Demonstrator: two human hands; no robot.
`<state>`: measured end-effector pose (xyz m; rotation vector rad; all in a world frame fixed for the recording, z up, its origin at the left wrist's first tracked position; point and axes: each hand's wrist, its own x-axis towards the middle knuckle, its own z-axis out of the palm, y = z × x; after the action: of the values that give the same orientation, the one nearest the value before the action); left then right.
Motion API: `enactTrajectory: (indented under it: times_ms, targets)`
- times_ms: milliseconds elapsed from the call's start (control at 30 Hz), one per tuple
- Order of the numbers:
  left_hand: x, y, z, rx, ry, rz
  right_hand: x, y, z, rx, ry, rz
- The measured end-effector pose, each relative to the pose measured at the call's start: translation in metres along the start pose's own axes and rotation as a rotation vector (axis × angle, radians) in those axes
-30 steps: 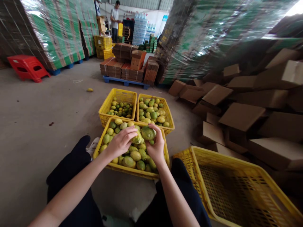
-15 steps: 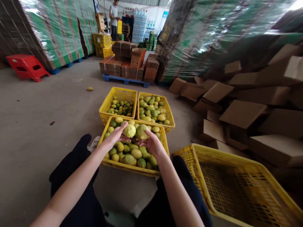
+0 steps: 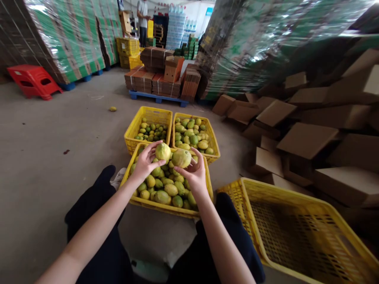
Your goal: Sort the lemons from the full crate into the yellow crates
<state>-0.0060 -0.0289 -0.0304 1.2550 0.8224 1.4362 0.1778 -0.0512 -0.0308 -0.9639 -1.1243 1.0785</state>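
Observation:
Above the near yellow crate [image 3: 171,212], which is full of green and yellow fruits, both my hands are raised side by side. My left hand [image 3: 147,161] grips a yellow-green fruit [image 3: 162,152] between thumb and fingers. In my right hand [image 3: 194,169] is a second, larger-looking yellow-green fruit [image 3: 181,158], held from its right side. The two fruits are very close together; whether they touch I cannot tell. Two more yellow crates holding fruit stand just behind, one at the left [image 3: 128,139] and one at the right [image 3: 217,144].
A yellow crate [image 3: 284,193] stands at the lower right, beside heaped cardboard boxes [image 3: 308,140]. Flattened cartons lie on a blue pallet [image 3: 158,99] ahead. A red stool [image 3: 34,81], a loose fruit [image 3: 113,109] on the floor and a person [image 3: 142,19] are farther off.
Both hands have risen slightly with their fruits and turned, so the thumbs now sit lower and the fingers wrap behind the fruits. The view has tilted a little.

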Motion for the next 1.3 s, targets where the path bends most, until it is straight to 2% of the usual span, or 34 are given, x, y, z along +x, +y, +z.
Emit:
enactTrajectory:
  times_ms: [133, 233, 333, 500, 767, 900, 1100, 1300]
  targets:
    - [-0.002, -0.001, 0.002, 0.003, -0.058, 0.048, -0.001, 0.002, -0.001, -0.025, 0.032, -0.111]
    - [-0.001, -0.002, -0.001, -0.073, -0.083, 0.032, -0.001, 0.000, -0.003, -0.065, 0.037, -0.112]
    - [0.001, -0.004, -0.006, -0.176, -0.085, -0.032, -0.001, -0.004, -0.006, -0.080, 0.038, -0.062]
    - [0.003, -0.007, -0.008, -0.264, -0.062, -0.179, 0.003, -0.002, -0.008, 0.048, 0.023, -0.011]
    - [0.007, -0.018, -0.007, -0.417, 0.072, -0.393, 0.004, 0.004, -0.009, 0.168, 0.049, 0.112]
    - [0.006, -0.019, -0.007, -0.400, 0.101, -0.434, 0.003, 0.004, -0.008, 0.183, 0.024, 0.144]
    - [0.002, -0.006, 0.005, -0.309, 0.082, -0.373, 0.001, -0.001, -0.002, 0.243, -0.036, 0.213]
    - [-0.003, 0.002, 0.009, -0.164, 0.123, -0.420, -0.004, -0.002, 0.009, 0.313, -0.058, 0.292]
